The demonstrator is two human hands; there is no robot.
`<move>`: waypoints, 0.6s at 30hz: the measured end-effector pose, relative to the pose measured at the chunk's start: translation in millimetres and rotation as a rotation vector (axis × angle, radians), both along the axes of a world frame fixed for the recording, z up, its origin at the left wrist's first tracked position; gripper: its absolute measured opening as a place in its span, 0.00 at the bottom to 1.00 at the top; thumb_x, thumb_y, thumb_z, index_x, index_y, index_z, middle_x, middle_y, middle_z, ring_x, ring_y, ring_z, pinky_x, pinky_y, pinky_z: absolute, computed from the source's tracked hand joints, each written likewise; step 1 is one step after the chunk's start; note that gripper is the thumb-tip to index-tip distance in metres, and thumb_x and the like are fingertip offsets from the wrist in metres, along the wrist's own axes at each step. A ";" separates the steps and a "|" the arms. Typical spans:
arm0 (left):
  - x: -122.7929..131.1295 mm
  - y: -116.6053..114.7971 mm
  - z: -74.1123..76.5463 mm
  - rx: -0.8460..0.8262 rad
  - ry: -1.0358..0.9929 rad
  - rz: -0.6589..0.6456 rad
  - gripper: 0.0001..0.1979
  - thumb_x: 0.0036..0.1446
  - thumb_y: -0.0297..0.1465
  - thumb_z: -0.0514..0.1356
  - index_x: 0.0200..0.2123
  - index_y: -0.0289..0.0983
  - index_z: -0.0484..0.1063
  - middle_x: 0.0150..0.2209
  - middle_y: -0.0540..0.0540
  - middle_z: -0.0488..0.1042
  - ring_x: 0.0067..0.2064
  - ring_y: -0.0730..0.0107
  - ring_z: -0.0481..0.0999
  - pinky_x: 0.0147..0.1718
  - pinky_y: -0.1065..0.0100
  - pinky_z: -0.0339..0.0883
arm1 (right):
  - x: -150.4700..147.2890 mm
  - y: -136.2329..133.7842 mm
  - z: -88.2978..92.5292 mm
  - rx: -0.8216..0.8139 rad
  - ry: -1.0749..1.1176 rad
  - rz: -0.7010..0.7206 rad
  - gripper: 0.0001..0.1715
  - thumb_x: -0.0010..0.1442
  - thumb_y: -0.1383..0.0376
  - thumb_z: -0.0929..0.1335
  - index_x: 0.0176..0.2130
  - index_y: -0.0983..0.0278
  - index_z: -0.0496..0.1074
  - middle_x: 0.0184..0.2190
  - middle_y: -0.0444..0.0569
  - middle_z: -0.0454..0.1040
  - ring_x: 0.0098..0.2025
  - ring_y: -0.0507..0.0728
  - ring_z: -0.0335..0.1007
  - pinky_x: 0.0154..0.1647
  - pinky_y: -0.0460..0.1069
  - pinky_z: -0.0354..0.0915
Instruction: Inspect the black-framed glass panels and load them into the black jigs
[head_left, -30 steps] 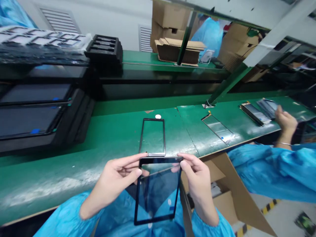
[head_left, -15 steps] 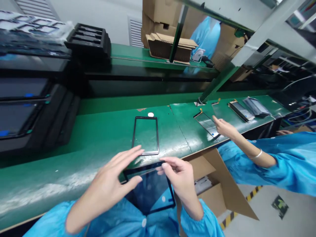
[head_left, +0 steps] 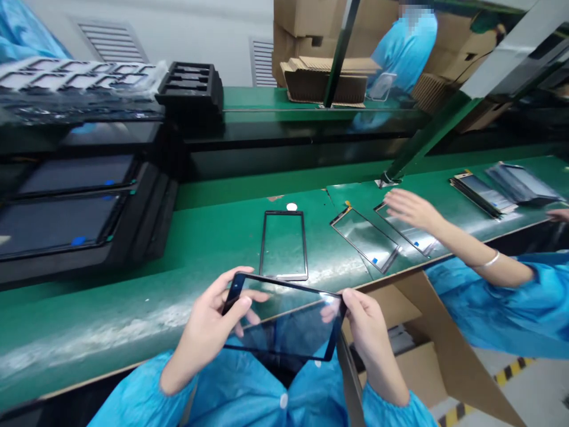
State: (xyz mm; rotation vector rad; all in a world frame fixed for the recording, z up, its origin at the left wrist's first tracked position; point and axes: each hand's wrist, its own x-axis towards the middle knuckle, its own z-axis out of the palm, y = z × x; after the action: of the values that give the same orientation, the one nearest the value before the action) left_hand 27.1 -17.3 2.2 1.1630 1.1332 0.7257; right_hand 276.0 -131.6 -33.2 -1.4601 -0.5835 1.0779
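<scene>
I hold a black-framed glass touch panel (head_left: 284,317) tilted sideways in front of me. My left hand (head_left: 208,329) grips its left end, and my right hand (head_left: 371,335) grips its right end. Just beyond it, a matching black-framed panel (head_left: 283,246) lies flat on the green workbench (head_left: 178,284), close to my fingers but not touched. Further right lie two more glass panels (head_left: 365,238) (head_left: 406,228), and a co-worker's hand (head_left: 411,210) reaches over them, apart from my own hands.
Black trays of dark panels (head_left: 66,222) stand along the bench's far left. Stacks of panels (head_left: 482,193) lie at the right. An open cardboard box (head_left: 418,338) sits below the bench's front edge. A person in a blue gown (head_left: 404,53) stands beyond a green-framed partition.
The held panel has turned from upright to lying sideways, and my left hand has come back onto it. The co-worker's hand has moved left from the stacks to above the nearer panels.
</scene>
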 end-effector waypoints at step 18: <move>-3.4 17.9 -15.5 0.831 0.395 -0.319 0.26 0.64 0.35 0.67 0.65 0.49 0.75 0.66 0.45 0.77 0.70 0.46 0.70 0.76 0.40 0.42 | -30.2 -12.2 7.9 0.070 -0.128 -0.101 0.21 0.66 0.49 0.75 0.47 0.63 0.82 0.31 0.54 0.88 0.27 0.61 0.86 0.32 0.51 0.80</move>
State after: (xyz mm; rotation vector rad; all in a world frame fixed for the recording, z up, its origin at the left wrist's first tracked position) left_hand 23.8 0.6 -13.3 2.2107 0.9321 0.7525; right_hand 245.9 -143.8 -25.4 -1.4884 -0.6252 0.8822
